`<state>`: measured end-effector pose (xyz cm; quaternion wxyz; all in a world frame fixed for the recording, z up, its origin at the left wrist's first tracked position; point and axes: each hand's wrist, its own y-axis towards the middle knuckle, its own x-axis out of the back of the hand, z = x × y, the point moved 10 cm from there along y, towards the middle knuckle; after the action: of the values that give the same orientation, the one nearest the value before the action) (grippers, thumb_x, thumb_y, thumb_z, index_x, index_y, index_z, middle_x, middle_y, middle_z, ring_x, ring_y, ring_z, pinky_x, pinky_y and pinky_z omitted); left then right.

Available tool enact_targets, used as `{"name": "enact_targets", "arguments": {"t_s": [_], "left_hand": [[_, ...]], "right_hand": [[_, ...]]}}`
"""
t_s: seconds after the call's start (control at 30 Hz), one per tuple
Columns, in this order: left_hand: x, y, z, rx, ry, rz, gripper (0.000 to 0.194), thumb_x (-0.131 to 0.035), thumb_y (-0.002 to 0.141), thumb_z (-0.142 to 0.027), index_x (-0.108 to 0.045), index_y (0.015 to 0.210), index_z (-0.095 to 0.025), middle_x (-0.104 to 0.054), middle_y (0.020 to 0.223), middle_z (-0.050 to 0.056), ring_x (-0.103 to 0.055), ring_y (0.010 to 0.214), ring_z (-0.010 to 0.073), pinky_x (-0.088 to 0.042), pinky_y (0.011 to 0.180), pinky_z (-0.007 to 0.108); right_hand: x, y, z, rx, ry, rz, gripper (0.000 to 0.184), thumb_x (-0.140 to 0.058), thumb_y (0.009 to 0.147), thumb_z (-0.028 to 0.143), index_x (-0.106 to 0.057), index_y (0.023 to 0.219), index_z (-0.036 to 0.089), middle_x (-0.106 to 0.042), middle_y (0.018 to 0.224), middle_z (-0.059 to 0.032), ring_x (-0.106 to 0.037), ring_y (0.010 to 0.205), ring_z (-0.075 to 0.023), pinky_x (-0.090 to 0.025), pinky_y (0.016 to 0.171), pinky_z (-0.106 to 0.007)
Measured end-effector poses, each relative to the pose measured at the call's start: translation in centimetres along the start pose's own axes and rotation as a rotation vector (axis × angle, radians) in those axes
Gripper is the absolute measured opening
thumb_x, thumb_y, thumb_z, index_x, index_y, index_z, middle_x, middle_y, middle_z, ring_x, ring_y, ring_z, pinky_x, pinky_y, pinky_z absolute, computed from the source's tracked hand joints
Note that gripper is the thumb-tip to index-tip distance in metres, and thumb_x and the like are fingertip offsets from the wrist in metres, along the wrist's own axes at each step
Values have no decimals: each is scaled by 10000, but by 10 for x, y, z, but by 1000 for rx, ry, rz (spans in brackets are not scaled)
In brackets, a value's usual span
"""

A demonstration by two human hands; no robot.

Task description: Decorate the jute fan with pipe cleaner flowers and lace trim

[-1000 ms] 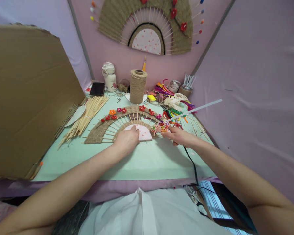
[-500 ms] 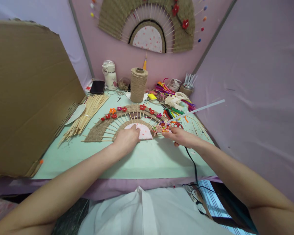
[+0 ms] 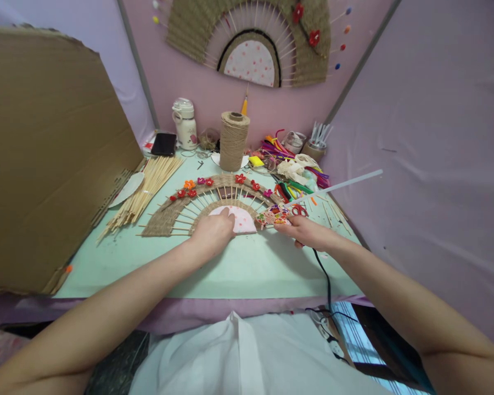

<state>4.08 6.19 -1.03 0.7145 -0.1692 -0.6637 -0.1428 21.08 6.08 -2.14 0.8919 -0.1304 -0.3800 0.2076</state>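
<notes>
A twine-wrapped fan (image 3: 158, 224) with thin wooden ribs lies on the table, with red, orange and purple flowers along its outer band. At its base sits a white half-circle (image 3: 245, 221) with pink dots. My left hand (image 3: 214, 235) is on the half-circle's left part, fingers closed and pressed down against it; some fingertips are hidden. My right hand (image 3: 307, 231) grips a glue gun (image 3: 273, 215) covered in floral patterning, near the fan's right end. A long translucent glue stick (image 3: 337, 186) juts from its back. The nozzle cannot be made out.
A twine spool (image 3: 234, 142) stands behind the fan. Wooden sticks (image 3: 148, 189) lie left, beside a cardboard sheet (image 3: 53, 164). Red-handled scissors (image 3: 299, 210), pipe cleaners (image 3: 286, 192) and a cup of glue sticks (image 3: 315, 148) are at right. A black cord (image 3: 323, 271) hangs over the front edge.
My right hand and the glue gun have shifted very slightly to the right, the stick's end dipping a little. My left hand stays on the half-circle. The camera view has moved slightly.
</notes>
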Motion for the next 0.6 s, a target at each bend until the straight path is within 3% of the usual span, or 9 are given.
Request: {"name": "enact_targets", "arguments": {"t_s": [0.2, 0.6], "left_hand": [[0, 1, 1, 7, -7, 5, 311, -488, 885, -330, -577, 1094, -117, -586, 1120, 148, -636, 898, 238, -475, 753, 329], [0, 0, 1, 5, -18, 3, 308, -443, 899, -318, -581, 1085, -115, -584, 1108, 155, -637, 897, 261, -480, 750, 363]], "right_hand": [[0, -3, -7, -60, -26, -11, 386, -536, 825, 514, -403, 655, 195, -312, 597, 46, -437, 483, -88, -372, 430, -205], [0, -13, -3, -88, 18, -43, 359, -566, 796, 528, -471, 719, 190, -359, 638, 34, -423, 509, -91, -376, 439, -214]]}}
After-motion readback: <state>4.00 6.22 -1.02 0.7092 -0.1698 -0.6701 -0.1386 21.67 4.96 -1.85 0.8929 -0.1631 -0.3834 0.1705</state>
